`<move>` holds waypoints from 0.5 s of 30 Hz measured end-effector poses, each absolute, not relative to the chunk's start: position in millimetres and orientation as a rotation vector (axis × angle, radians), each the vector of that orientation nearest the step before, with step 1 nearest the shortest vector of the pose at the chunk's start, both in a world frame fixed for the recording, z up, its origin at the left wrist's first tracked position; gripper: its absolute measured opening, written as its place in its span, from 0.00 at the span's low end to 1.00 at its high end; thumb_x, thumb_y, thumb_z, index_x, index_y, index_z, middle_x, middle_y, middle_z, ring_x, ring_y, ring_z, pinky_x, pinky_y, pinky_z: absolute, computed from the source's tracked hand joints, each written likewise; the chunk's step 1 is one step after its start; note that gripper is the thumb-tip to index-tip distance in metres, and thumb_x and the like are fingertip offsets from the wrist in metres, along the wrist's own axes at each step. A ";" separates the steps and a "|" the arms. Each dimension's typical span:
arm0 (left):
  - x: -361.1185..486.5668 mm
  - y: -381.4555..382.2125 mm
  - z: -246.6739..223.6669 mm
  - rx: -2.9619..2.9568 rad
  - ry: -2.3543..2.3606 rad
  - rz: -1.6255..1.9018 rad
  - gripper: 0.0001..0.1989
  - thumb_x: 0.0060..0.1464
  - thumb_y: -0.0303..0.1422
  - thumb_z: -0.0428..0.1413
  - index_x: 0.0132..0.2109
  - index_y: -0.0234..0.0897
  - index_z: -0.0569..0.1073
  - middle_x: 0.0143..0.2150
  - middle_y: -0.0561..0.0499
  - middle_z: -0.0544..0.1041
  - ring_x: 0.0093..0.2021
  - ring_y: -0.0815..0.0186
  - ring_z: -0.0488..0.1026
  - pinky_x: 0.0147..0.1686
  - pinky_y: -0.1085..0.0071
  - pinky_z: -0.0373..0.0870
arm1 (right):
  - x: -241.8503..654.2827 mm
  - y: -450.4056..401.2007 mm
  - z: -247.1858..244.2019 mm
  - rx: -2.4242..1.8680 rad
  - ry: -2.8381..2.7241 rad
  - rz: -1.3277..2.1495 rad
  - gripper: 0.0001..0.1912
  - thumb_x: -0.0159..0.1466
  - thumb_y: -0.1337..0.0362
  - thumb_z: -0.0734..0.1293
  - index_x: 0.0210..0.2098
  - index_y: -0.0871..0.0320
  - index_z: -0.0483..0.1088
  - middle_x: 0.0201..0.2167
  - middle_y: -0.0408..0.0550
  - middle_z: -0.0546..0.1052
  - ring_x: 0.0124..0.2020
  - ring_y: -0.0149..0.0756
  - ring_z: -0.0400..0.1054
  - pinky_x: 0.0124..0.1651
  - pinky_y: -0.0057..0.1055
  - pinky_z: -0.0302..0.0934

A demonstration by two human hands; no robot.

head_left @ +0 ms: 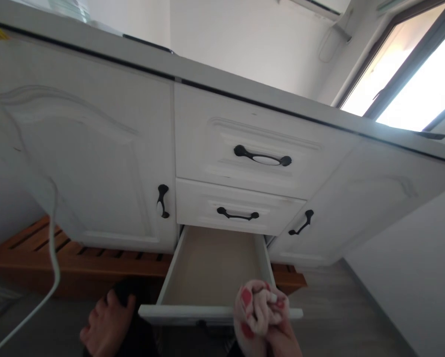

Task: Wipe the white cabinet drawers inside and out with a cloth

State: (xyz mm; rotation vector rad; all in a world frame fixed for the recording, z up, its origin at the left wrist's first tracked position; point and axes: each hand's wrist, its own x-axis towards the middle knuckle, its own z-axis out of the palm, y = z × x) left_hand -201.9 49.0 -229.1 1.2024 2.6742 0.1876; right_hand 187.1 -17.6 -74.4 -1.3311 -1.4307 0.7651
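Note:
My right hand [284, 340] grips a bunched, soft pale pink cloth [259, 310] with red-pink spots at the lower right. The cloth is over the right part of the front panel of a pulled-out drawer [187, 311]; whether it touches the panel I cannot tell. Inside, the drawer shows a bare beige bottom. To the left of the drawer, my left hand [109, 322] rests on a dark-clothed knee, holding nothing, its fingers loosely bent over it. The drawer's own handle is mostly hidden in shadow below the panel.
Two shut drawers [222, 188] with black handles sit above the open one, between a left cupboard door [96, 168] and a right one [341, 213]. A brown slatted wooden bench [107, 262] stands below. A white cable [54, 258] hangs at left. A window [401, 69] is upper right.

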 end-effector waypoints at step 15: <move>-218.4 42.2 -252.2 1.170 2.740 0.163 0.38 0.64 0.54 0.27 0.64 0.35 0.64 0.57 0.36 0.72 0.58 0.44 0.70 0.48 0.51 0.66 | 146.5 13.2 -26.5 -1.785 -1.970 1.112 0.26 0.55 0.70 0.60 0.51 0.53 0.76 0.49 0.51 0.81 0.52 0.44 0.73 0.56 0.32 0.62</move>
